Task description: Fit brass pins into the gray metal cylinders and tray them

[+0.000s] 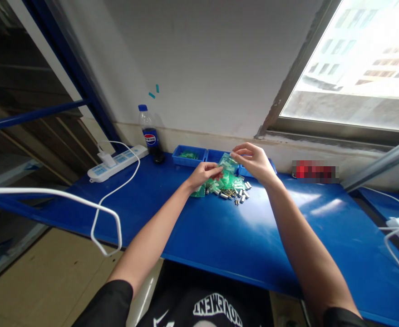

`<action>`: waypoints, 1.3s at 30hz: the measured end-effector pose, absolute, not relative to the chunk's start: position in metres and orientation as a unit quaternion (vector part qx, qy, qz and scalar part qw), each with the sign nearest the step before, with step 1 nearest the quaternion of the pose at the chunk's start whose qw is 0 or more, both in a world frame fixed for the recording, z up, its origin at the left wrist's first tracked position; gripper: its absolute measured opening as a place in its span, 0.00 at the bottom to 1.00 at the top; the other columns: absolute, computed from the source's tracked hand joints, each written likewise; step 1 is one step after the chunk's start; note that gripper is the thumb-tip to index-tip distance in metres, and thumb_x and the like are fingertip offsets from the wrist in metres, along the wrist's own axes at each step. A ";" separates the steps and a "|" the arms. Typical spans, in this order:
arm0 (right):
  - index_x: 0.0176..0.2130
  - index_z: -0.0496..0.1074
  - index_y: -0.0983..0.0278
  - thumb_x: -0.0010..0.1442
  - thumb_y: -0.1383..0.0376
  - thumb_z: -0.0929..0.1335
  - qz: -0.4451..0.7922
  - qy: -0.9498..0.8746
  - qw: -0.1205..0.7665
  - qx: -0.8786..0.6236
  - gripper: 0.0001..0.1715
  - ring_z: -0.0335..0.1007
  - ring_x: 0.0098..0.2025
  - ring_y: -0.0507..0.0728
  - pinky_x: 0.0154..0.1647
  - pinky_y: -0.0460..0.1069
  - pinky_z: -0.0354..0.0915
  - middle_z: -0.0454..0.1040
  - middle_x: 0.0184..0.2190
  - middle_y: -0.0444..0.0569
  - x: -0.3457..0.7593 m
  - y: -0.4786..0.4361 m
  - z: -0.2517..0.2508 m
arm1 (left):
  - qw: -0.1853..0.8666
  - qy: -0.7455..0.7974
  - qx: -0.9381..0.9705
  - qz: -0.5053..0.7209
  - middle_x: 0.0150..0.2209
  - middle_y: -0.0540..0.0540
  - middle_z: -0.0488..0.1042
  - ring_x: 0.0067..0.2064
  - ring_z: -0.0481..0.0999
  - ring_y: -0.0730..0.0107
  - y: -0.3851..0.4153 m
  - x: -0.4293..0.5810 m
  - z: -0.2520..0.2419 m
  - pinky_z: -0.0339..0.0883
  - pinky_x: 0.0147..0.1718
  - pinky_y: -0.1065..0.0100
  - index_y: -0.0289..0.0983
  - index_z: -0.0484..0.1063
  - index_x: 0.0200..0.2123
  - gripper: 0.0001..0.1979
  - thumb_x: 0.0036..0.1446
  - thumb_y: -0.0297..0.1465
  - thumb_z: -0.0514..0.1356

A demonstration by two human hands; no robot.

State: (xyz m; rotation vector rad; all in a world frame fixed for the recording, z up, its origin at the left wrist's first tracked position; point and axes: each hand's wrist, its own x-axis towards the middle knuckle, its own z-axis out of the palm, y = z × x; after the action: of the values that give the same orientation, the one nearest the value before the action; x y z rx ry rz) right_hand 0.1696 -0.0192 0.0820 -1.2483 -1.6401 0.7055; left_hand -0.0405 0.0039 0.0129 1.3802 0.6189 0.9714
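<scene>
Head view: both hands meet above the blue table (219, 231) — the left hand (204, 174) pinches one edge of a small green bag (228, 162), and the right hand (253, 161) grips its other edge from above. It is held just over a pile of green bags (231, 183) and loose metal parts (238, 195). Blue bins (189, 156) sit just behind — a cola bottle (150, 134) and power strip (117, 162) lie further left

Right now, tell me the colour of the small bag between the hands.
Translucent green; the head view shows the bag between the left hand and right hand.
</scene>
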 end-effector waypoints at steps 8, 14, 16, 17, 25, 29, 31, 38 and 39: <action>0.38 0.79 0.61 0.60 0.51 0.73 0.136 -0.751 0.162 -0.625 0.16 0.79 0.36 0.59 0.37 0.50 0.70 0.83 0.35 0.52 0.186 -0.012 0.068 | 0.624 0.376 0.383 0.568 0.29 0.46 0.79 0.27 0.74 0.77 0.029 -0.057 0.004 0.66 0.27 0.75 0.34 0.80 0.38 0.21 0.55 0.47 0.71; 0.43 0.80 0.59 0.55 0.48 0.76 0.123 -0.763 0.054 -0.632 0.22 0.79 0.38 0.59 0.38 0.49 0.70 0.82 0.37 0.51 0.185 0.000 0.044 | 0.664 0.417 0.332 0.524 0.28 0.41 0.81 0.22 0.71 0.79 0.036 -0.067 0.000 0.62 0.20 0.76 0.32 0.81 0.36 0.29 0.61 0.56 0.63; 0.42 0.80 0.59 0.54 0.51 0.77 0.131 -0.758 0.064 -0.635 0.20 0.79 0.37 0.59 0.37 0.48 0.70 0.82 0.36 0.50 0.184 0.003 0.039 | 0.657 0.418 0.349 0.521 0.27 0.41 0.81 0.21 0.71 0.79 0.037 -0.067 -0.001 0.61 0.20 0.76 0.32 0.82 0.34 0.30 0.62 0.56 0.61; 0.42 0.80 0.60 0.54 0.53 0.78 0.137 -0.754 0.076 -0.638 0.19 0.79 0.37 0.58 0.37 0.48 0.69 0.82 0.36 0.50 0.184 0.004 0.038 | 0.652 0.418 0.361 0.520 0.27 0.41 0.81 0.21 0.71 0.79 0.037 -0.066 -0.002 0.61 0.19 0.77 0.32 0.82 0.34 0.30 0.62 0.55 0.61; 0.38 0.80 0.63 0.52 0.67 0.77 0.206 -0.698 0.171 -0.665 0.11 0.79 0.32 0.56 0.31 0.47 0.69 0.83 0.33 0.49 0.182 -0.003 0.049 | 0.612 0.418 0.450 0.499 0.29 0.41 0.82 0.22 0.72 0.78 0.031 -0.054 -0.003 0.58 0.20 0.76 0.33 0.83 0.34 0.28 0.59 0.55 0.63; 0.39 0.79 0.64 0.52 0.71 0.75 0.215 -0.683 0.204 -0.668 0.11 0.79 0.30 0.56 0.29 0.46 0.68 0.82 0.30 0.49 0.181 -0.008 0.059 | 0.605 0.411 0.485 0.480 0.29 0.41 0.82 0.23 0.72 0.77 0.026 -0.047 -0.001 0.56 0.20 0.74 0.33 0.83 0.34 0.28 0.58 0.56 0.63; 0.39 0.79 0.64 0.52 0.72 0.74 0.200 -0.684 0.215 -0.667 0.11 0.79 0.30 0.56 0.30 0.46 0.68 0.82 0.30 0.49 0.182 -0.009 0.064 | 0.598 0.407 0.504 0.471 0.30 0.41 0.82 0.23 0.72 0.77 0.024 -0.045 -0.001 0.55 0.21 0.74 0.33 0.83 0.34 0.29 0.58 0.56 0.63; 0.41 0.81 0.61 0.53 0.71 0.72 0.111 -0.710 0.261 -0.645 0.14 0.78 0.33 0.57 0.36 0.50 0.70 0.82 0.33 0.49 0.190 -0.016 0.079 | 0.573 0.378 0.577 0.442 0.31 0.41 0.81 0.25 0.73 0.74 0.019 -0.040 -0.001 0.55 0.23 0.72 0.34 0.82 0.37 0.27 0.59 0.54 0.63; 0.41 0.81 0.61 0.53 0.70 0.72 0.109 -0.712 0.266 -0.640 0.14 0.78 0.33 0.57 0.36 0.50 0.70 0.82 0.33 0.49 0.190 -0.018 0.082 | 0.567 0.376 0.587 0.439 0.31 0.41 0.81 0.25 0.73 0.74 0.018 -0.039 -0.001 0.56 0.23 0.71 0.34 0.82 0.37 0.27 0.60 0.54 0.63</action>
State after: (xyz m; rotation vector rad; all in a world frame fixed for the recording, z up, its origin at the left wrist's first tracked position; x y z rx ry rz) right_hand 0.1905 -0.0182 0.0816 -1.7290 -1.9242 0.2938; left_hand -0.0390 0.0182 -0.0007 1.3806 0.8827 1.0318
